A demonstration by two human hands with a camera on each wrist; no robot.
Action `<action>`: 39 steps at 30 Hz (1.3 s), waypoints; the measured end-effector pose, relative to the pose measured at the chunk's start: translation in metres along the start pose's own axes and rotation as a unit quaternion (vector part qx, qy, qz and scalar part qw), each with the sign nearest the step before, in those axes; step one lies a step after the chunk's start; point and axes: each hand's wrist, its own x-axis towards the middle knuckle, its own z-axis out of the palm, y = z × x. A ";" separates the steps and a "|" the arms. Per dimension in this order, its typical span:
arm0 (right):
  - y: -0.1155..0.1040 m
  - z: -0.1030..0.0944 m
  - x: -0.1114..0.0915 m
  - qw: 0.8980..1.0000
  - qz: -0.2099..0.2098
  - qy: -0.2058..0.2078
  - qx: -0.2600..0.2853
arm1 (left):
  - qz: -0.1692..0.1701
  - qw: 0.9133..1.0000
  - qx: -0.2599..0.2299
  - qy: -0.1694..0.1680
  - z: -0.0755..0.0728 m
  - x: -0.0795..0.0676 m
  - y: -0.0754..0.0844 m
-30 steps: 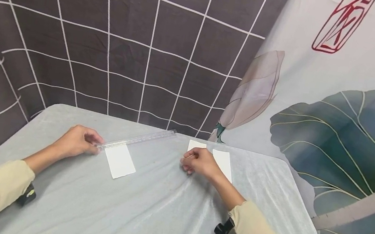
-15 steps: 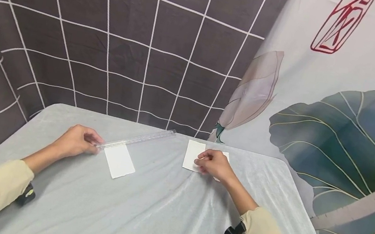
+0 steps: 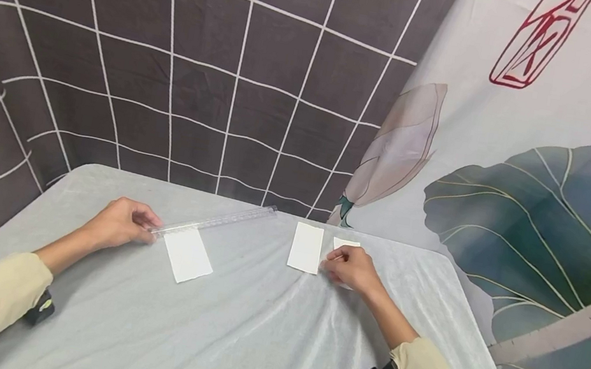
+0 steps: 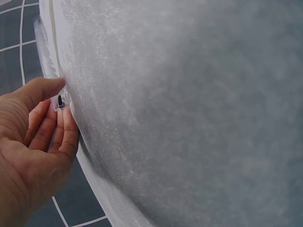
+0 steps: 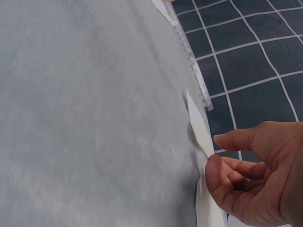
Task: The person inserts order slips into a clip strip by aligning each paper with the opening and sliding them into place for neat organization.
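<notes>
Plainly, the ruler [image 3: 223,218] is the thing in hand: clear, slanting over the far edge of the left card [image 3: 189,258], with its other end pointing away towards the far edge of the table [image 3: 225,335]. The left hand [image 3: 122,225] pinches the ruler's near end, thumb on one side and fingers on the other; the left wrist view shows a small dark spot on that end, between them. Whether the ruler presses on the left card I cannot tell.

To the right of the ruler's far end, a little apart from it, lies the middle card [image 3: 306,248], uncovered in the head view. Farther right from the ruler is the right card [image 3: 345,243], partly hidden by the right hand [image 3: 353,269]. That hand has its fingers loosely bent and a gap between thumb and forefinger, with nothing gripped; I cannot tell if it touches the right card. The two hands are well apart.

All three cards are white and rest on the table's pale grey cover. Behind the ruler hangs a dark gridded cloth [image 3: 200,92], and well to its right a leaf-print cloth [image 3: 551,218].
</notes>
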 end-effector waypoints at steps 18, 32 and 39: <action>0.024 -0.026 -0.005 0.994 0.001 0.029 -0.104 | -0.010 1.000 0.008 -0.001 -0.001 0.004 0.001; 0.075 -0.026 0.030 0.990 0.011 0.040 -0.133 | -0.019 1.000 0.007 -0.005 -0.002 0.002 0.001; 0.117 -0.025 0.055 0.985 0.022 0.043 -0.163 | -0.015 1.000 0.007 -0.005 -0.001 0.003 -0.001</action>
